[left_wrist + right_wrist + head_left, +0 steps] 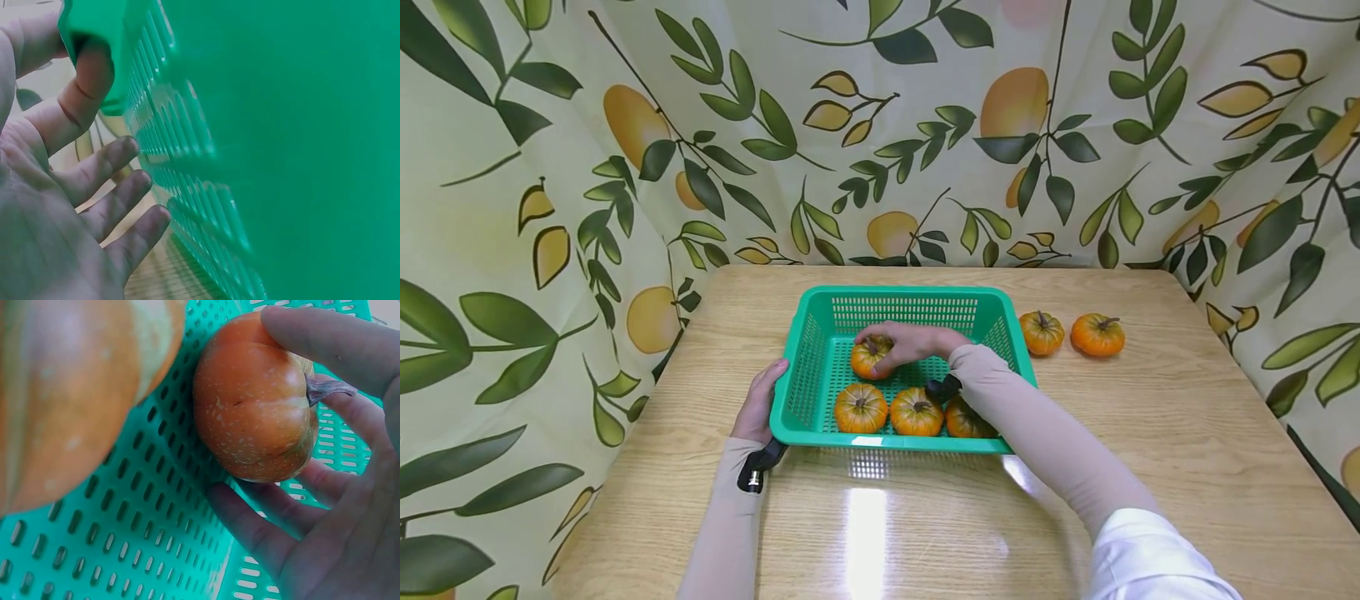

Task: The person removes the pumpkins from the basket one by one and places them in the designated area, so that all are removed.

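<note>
A green plastic basket (902,443) with slotted walls stands on the wooden table. At its left side my left hand (760,406) grips the rim, and the left wrist view shows the index finger (95,72) hooked under the lip while the other fingers spread beside the wall. Inside the basket, my right hand (913,343) holds a small orange pumpkin (253,403) with thumb and fingers around it, close over the slotted floor. Along the front wall sit three more pumpkins: one at left (861,408), one in the middle (916,413), and one at right (966,421), partly hidden by my right forearm.
Right of the basket, two pumpkins lie on the table (1150,433): a nearer one (1041,333) beside the basket wall and another (1097,336) farther right. A leaf-and-fruit patterned cloth (895,167) hangs behind and at both sides.
</note>
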A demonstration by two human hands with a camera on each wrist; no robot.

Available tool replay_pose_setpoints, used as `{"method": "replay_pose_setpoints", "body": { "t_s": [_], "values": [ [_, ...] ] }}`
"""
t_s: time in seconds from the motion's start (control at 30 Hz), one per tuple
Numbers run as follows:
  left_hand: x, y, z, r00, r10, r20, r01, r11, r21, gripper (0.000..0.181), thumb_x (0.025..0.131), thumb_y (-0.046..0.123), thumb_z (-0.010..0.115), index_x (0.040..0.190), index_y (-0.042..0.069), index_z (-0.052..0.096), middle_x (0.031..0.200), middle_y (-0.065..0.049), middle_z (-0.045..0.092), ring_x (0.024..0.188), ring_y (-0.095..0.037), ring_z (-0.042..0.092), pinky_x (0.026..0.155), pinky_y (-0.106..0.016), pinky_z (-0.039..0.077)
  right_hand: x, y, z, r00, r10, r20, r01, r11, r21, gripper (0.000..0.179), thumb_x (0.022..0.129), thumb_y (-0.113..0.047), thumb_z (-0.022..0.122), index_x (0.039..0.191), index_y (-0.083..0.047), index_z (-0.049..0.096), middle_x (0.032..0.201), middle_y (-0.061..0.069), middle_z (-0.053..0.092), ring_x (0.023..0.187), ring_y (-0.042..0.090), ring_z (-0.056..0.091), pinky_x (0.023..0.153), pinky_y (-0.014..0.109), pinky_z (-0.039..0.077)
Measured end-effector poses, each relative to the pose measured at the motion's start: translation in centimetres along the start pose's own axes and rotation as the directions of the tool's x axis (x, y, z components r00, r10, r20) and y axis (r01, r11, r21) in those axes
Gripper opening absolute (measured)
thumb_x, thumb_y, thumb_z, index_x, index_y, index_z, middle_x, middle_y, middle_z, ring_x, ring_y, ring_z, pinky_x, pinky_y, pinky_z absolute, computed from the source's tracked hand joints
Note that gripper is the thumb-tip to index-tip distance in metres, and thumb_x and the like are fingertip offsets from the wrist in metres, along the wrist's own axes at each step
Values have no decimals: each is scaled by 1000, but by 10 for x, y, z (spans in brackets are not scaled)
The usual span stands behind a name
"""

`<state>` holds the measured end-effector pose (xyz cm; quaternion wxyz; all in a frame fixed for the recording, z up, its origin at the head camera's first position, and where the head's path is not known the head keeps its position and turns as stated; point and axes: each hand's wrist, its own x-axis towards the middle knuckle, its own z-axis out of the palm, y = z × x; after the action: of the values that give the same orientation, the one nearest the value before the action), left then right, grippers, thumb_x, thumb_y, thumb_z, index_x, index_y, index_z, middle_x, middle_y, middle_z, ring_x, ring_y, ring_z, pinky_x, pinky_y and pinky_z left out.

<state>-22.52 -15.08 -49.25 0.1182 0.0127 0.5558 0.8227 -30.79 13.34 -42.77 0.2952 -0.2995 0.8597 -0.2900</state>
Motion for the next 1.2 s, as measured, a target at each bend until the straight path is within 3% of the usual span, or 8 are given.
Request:
{"method": "replay_pose_setpoints", "body": {
  "t_s": [0.43, 0.63, 0.73, 0.9, 1.2],
  "values": [
    [-1, 1, 0, 999, -10, 30, 11, 1000, -15, 31, 104, 34, 44, 119, 18, 67, 110, -1, 74, 101, -16, 70, 90, -32, 57, 2, 2, 1, 999, 25, -22, -26, 1000, -10, 61, 91, -30, 75, 145, -27, 48, 156, 13, 37, 140, 32, 38, 118, 54, 33],
    [-1, 1, 2, 1000, -24, 8, 24, 1000, 3, 34, 104, 36, 44, 125, 18, 63, 114, -1, 72, 103, -16, 68, 91, -32, 56, 1, 0, 1, 999, 15, -32, -16, 1000, -17, 57, 91, -30, 76, 142, -28, 49, 151, 12, 41, 136, 30, 40, 116, 53, 35],
    [-2, 1, 5, 998, -65, -2, 65, 998, 3, 40, 103, 41, 43, 135, 20, 56, 120, -1, 68, 107, -16, 65, 94, -33, 54, 0, -1, 0, 999, 13, -34, -14, 1000, -17, 57, 91, -30, 76, 141, -28, 49, 151, 12, 41, 136, 30, 41, 116, 53, 35],
    [-5, 3, 9, 989, -141, 31, 141, 990, 28, 58, 101, 50, 36, 152, 22, 38, 133, -5, 56, 115, -18, 59, 99, -35, 50, 0, -2, 0, 999, 23, -38, -23, 1000, -10, 57, 90, -31, 78, 139, -29, 50, 151, 12, 41, 135, 31, 41, 116, 53, 35],
    [-4, 2, 11, 989, -147, 31, 145, 987, 64, 66, 101, 51, 32, 155, 15, 33, 134, -8, 56, 114, -19, 59, 97, -36, 51, 1, 0, 0, 999, 20, -40, -21, 999, -27, 57, 90, -31, 77, 140, -29, 50, 151, 13, 41, 136, 31, 40, 116, 53, 35]
  ]
}}
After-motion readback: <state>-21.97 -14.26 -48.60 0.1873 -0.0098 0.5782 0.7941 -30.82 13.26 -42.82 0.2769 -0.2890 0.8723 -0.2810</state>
